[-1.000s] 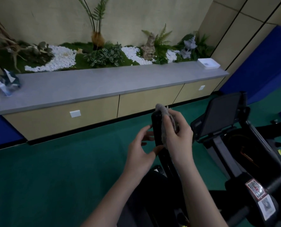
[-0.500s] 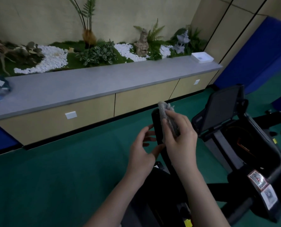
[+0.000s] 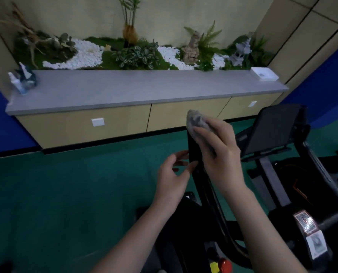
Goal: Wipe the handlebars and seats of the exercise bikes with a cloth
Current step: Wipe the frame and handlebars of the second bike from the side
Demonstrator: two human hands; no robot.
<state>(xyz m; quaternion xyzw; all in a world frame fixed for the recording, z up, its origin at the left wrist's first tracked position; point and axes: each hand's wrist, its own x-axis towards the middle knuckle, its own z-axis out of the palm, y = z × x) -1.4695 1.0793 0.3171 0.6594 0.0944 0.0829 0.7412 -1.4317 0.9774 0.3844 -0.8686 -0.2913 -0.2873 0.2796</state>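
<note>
A black handlebar of the near exercise bike rises in the middle of the view. My right hand grips a grey cloth and presses it over the bar's top end. My left hand holds the bar lower down, thumb and fingers pinching its left side. The bike's frame runs down toward me and is partly hidden by my forearms. A second bike with a dark screen stands to the right.
A long grey-topped cabinet runs along the wall, with a planter of pebbles and plants behind it. A spray bottle stands at its left end, a white box at its right. Green floor lies to the left.
My right hand has slid the cloth up to the top end of the handlebar. The left hand keeps its hold on the bar. The view has shifted a little.
</note>
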